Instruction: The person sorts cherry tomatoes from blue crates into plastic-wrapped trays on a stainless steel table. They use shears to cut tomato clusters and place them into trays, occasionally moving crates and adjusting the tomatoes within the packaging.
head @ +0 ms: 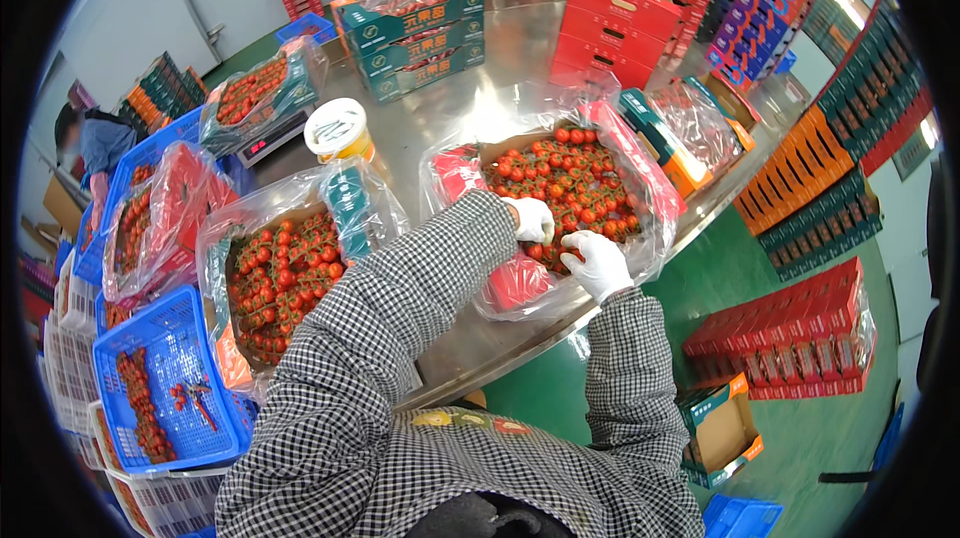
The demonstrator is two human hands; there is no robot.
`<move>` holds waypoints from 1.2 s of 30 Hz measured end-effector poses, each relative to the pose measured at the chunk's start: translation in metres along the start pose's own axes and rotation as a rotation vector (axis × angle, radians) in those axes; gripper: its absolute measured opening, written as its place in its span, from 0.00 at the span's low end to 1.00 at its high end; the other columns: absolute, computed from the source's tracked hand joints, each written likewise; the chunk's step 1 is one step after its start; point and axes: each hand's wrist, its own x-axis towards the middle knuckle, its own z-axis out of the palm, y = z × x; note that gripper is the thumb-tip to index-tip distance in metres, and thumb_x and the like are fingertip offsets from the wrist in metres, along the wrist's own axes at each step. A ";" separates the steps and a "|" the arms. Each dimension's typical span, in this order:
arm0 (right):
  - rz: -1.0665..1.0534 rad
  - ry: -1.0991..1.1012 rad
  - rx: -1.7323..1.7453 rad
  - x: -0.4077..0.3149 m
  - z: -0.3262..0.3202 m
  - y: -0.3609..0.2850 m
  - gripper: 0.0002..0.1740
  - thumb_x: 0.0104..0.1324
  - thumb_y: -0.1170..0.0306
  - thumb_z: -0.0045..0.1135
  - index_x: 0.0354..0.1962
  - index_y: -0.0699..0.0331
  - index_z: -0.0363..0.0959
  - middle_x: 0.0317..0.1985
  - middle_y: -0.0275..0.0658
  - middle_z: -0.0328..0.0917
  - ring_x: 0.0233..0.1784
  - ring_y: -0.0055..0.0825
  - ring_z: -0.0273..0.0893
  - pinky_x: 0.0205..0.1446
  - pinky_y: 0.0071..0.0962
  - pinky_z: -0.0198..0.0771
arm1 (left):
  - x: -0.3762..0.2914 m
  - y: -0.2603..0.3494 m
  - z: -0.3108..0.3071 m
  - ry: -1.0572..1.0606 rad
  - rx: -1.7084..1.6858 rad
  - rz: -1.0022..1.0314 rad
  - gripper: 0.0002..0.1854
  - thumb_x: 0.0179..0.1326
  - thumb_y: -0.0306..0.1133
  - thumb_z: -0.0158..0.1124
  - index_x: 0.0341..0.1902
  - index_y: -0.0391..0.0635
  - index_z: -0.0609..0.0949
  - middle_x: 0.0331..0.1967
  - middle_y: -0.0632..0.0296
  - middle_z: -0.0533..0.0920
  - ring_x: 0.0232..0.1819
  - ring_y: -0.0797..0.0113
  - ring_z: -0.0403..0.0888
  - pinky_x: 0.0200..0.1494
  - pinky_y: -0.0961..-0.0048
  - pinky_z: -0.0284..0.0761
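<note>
Both hands wear white gloves and are at the near side of a red cardboard box [517, 281] lined with clear plastic film. Cherry tomatoes on the vine [562, 174] fill this box. My left hand [533, 220] rests on the tomatoes near the box's left inner side, its fingertips bent down. Just right of it, my right hand [596, 262] has its thumb and fingers at the tomatoes by the near edge. Whether either hand grips a stem cannot be made out. To the left stands a second lined box [345, 212] of vine tomatoes, partly behind my left sleeve.
Around the steel table [480, 358] stand a white tub [335, 125], a scale [277, 139], stacked green boxes [420, 39] and red boxes [611, 28]. A blue crate [217, 425] at lower left holds tomatoes and red-handled snips [202, 410]. A co-worker [105, 144] is at far left.
</note>
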 end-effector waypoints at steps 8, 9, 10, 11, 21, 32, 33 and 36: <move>0.038 0.050 0.097 0.030 0.015 0.016 0.10 0.58 0.73 0.55 0.38 0.63 0.79 0.38 0.47 0.81 0.43 0.46 0.79 0.49 0.37 0.74 | -0.021 0.040 0.030 0.230 0.135 -0.107 0.19 0.50 0.31 0.64 0.47 0.37 0.80 0.41 0.45 0.83 0.46 0.50 0.82 0.49 0.60 0.78; 0.014 0.075 0.186 0.037 0.018 0.016 0.11 0.58 0.74 0.55 0.39 0.64 0.79 0.37 0.48 0.81 0.43 0.46 0.80 0.49 0.36 0.74 | -0.025 0.041 0.030 0.290 0.084 -0.136 0.21 0.50 0.30 0.64 0.49 0.34 0.79 0.44 0.43 0.81 0.48 0.48 0.82 0.51 0.59 0.78; 0.022 0.058 0.286 0.043 0.025 0.016 0.12 0.58 0.76 0.55 0.40 0.64 0.78 0.35 0.50 0.81 0.41 0.45 0.81 0.48 0.34 0.74 | -0.030 0.040 0.027 0.271 0.012 -0.159 0.23 0.50 0.28 0.62 0.51 0.32 0.76 0.46 0.41 0.80 0.49 0.46 0.80 0.50 0.59 0.78; -0.070 0.048 0.349 0.048 0.029 0.017 0.12 0.60 0.77 0.54 0.42 0.65 0.78 0.36 0.51 0.81 0.42 0.43 0.81 0.49 0.33 0.74 | -0.036 0.037 0.025 0.281 -0.031 -0.155 0.22 0.49 0.26 0.61 0.51 0.31 0.76 0.46 0.42 0.80 0.49 0.48 0.81 0.50 0.59 0.78; 0.143 -0.785 0.530 0.083 0.047 0.011 0.24 0.64 0.69 0.61 0.55 0.72 0.72 0.51 0.51 0.78 0.52 0.37 0.77 0.59 0.33 0.70 | -0.327 0.001 0.107 0.958 -0.390 0.199 0.17 0.52 0.26 0.62 0.47 0.37 0.78 0.42 0.48 0.78 0.46 0.49 0.77 0.50 0.59 0.73; -0.013 -0.183 -0.055 0.075 0.053 0.003 0.13 0.59 0.75 0.52 0.40 0.71 0.79 0.33 0.48 0.82 0.35 0.38 0.78 0.45 0.34 0.74 | -0.820 -0.061 0.284 1.170 0.004 -1.435 0.15 0.52 0.30 0.64 0.46 0.46 0.83 0.42 0.54 0.84 0.47 0.52 0.81 0.51 0.60 0.77; -0.144 0.023 -0.356 0.068 0.048 -0.023 0.12 0.60 0.74 0.52 0.38 0.70 0.80 0.34 0.50 0.82 0.37 0.40 0.79 0.46 0.35 0.74 | -0.864 -0.073 0.301 1.064 0.156 -1.622 0.15 0.51 0.29 0.62 0.45 0.49 0.85 0.42 0.55 0.84 0.47 0.55 0.82 0.49 0.58 0.77; -0.211 0.133 0.016 0.068 0.039 -0.165 0.12 0.62 0.76 0.52 0.41 0.74 0.79 0.39 0.49 0.83 0.43 0.41 0.80 0.53 0.32 0.74 | -0.960 -0.117 0.343 0.683 0.127 -1.905 0.18 0.53 0.27 0.59 0.48 0.55 0.85 0.43 0.57 0.83 0.47 0.55 0.81 0.48 0.60 0.78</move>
